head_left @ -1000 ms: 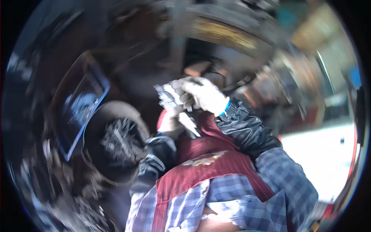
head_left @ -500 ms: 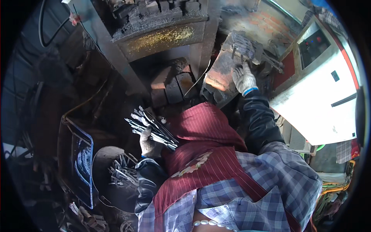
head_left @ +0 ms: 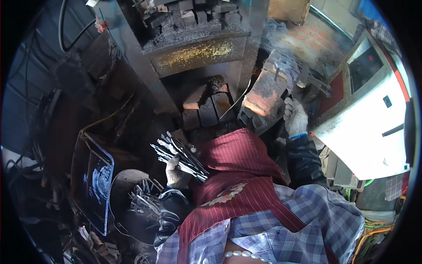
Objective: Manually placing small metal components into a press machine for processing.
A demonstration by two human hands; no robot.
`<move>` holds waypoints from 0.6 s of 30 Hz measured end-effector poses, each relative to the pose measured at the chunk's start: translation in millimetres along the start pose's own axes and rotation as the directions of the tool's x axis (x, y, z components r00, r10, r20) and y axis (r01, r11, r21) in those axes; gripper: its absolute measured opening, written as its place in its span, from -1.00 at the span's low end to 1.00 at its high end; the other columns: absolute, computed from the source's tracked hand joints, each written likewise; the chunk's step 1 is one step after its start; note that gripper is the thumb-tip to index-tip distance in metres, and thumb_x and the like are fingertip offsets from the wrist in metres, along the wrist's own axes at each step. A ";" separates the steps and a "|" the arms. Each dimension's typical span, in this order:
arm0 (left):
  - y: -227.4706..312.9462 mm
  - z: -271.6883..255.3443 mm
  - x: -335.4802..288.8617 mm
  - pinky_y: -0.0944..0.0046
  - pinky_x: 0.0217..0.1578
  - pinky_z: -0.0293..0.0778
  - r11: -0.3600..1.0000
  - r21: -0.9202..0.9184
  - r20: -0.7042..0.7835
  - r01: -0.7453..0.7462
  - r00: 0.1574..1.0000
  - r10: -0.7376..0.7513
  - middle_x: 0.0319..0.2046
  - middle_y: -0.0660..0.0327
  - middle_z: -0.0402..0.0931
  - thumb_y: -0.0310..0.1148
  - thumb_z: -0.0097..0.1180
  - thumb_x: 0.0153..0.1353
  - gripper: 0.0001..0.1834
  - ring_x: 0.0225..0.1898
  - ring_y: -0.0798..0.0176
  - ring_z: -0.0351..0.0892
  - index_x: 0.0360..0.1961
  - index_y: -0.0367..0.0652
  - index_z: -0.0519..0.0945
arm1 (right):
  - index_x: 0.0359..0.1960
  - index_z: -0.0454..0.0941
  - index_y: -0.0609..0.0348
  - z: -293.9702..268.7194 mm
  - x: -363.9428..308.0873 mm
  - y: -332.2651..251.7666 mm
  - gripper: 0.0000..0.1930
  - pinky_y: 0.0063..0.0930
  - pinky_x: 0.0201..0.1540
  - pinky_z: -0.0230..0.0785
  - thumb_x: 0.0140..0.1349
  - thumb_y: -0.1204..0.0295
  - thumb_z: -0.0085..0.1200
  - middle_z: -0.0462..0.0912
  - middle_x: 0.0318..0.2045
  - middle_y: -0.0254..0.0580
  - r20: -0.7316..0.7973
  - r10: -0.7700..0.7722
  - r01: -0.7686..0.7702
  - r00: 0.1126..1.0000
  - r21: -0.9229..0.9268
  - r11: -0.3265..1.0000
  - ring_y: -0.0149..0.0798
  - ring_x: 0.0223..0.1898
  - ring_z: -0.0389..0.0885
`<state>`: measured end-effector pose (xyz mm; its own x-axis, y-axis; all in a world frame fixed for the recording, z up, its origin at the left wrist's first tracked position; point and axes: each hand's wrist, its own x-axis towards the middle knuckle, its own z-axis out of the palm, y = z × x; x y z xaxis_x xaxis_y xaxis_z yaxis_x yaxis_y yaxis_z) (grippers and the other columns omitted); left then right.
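Observation:
My left hand (head_left: 176, 176), in a knitted work glove, is closed round a bundle of thin metal strips (head_left: 187, 162) beside my apron-covered lap. My right hand (head_left: 295, 116), gloved too, is just right of a sooty brick block (head_left: 262, 96). Its fingers are curled in, and what they hold, if anything, is too small to name. Several dark metal pieces (head_left: 283, 65) lie on top of the block, with smoke around them. More metal strips (head_left: 144, 197) sit in a round bucket (head_left: 122, 177) at my lower left.
Ahead stands a heavy metal frame (head_left: 154, 88) with sooty bricks above and bricks (head_left: 206, 108) inside its lower opening. A white cabinet (head_left: 369, 132) stands close on the right. A tilted, blue-rimmed tray (head_left: 110, 193) is at left. Cables (head_left: 373, 233) run at lower right.
My right hand has drawn back from the pieces on the block, its fingers going from stretched to curled. My left hand keeps the bundle. The view has shifted slightly.

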<state>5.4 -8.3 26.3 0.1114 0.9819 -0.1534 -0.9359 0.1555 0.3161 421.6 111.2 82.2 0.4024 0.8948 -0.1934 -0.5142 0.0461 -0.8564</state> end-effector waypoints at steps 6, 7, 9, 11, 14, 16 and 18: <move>-2.7 2.5 1.6 -0.27 0.17 0.41 1.000 -0.026 -0.015 -0.012 1.000 0.012 -0.06 -0.05 0.57 -0.36 0.18 0.03 -0.49 0.02 -0.17 0.56 0.06 -0.27 0.51 | -0.21 0.64 0.24 77.4 -25.8 -6.1 -0.74 -0.71 -0.59 0.18 0.24 0.28 0.16 0.58 -0.52 -0.40 0.131 -0.070 0.067 0.989 0.030 0.997 -0.55 -0.61 0.40; -3.0 2.4 1.6 -0.28 0.17 0.41 0.998 -0.059 -0.012 -0.006 1.000 0.005 -0.07 -0.04 0.58 -0.37 0.18 0.02 -0.50 0.02 -0.17 0.57 0.04 -0.27 0.52 | -0.23 0.64 0.26 101.3 -18.1 -8.0 -0.75 -0.69 -0.58 0.23 0.28 0.30 0.13 0.60 -0.52 -0.39 0.218 -0.040 0.025 0.975 0.072 0.997 -0.51 -0.60 0.43; -3.1 2.3 1.5 -0.29 0.17 0.40 0.999 -0.044 -0.010 -0.016 1.000 0.016 -0.09 -0.03 0.59 -0.38 0.19 0.01 -0.50 0.01 -0.17 0.57 0.03 -0.27 0.52 | -0.16 0.61 0.33 149.5 -6.4 -7.1 -0.72 -0.77 -0.52 0.24 0.35 0.31 0.05 0.64 -0.42 -0.33 0.380 -0.006 -0.042 0.925 0.117 0.992 -0.54 -0.48 0.49; -2.9 2.6 0.5 -0.30 0.17 0.39 0.998 -0.048 0.002 -0.035 0.999 0.035 -0.11 -0.02 0.60 -0.38 0.19 0.00 -0.52 0.00 -0.17 0.58 0.01 -0.27 0.52 | -0.15 0.60 0.37 200.1 10.7 -5.2 -0.69 -0.73 -0.56 0.23 0.37 0.30 0.02 0.59 -0.49 -0.35 0.458 0.020 -0.053 0.889 0.060 0.997 -0.52 -0.55 0.44; -2.8 3.5 -1.5 -0.28 0.20 0.38 0.998 -0.040 0.020 -0.044 0.999 0.044 -0.12 -0.07 0.59 -0.38 0.18 0.01 -0.52 0.02 -0.17 0.57 0.02 -0.27 0.52 | -0.16 0.58 0.41 267.4 39.2 -0.8 -0.67 -0.66 -0.61 0.17 0.39 0.30 -0.02 0.53 -0.55 -0.35 0.546 0.000 -0.010 0.838 0.016 1.000 -0.49 -0.61 0.37; -2.6 4.4 -2.8 -0.27 0.20 0.37 0.998 -0.022 0.003 -0.051 0.999 0.051 -0.09 -0.09 0.57 -0.36 0.19 0.01 -0.50 0.02 -0.16 0.56 0.03 -0.28 0.51 | -0.18 0.58 0.41 300.2 58.1 -0.8 -0.67 -0.61 -0.63 0.14 0.40 0.31 -0.05 0.50 -0.57 -0.34 0.593 0.002 0.000 0.805 -0.004 1.000 -0.47 -0.63 0.36; -1.6 5.5 -4.2 -0.27 0.20 0.37 0.998 -0.022 -0.015 -0.055 0.998 0.055 -0.07 -0.10 0.56 -0.36 0.20 0.02 -0.48 0.03 -0.16 0.56 0.05 -0.27 0.50 | -0.23 0.61 0.38 322.9 72.8 2.5 -0.69 -0.61 -0.65 0.21 0.37 0.31 -0.03 0.52 -0.58 -0.34 0.549 0.015 -0.014 0.836 -0.006 1.000 -0.47 -0.62 0.42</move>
<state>8.3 -12.0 31.6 0.0546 0.9872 -0.1497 -0.9478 0.0984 0.3032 205.1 319.8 220.6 -0.0874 0.9922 0.0888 -0.5150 0.0313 -0.8566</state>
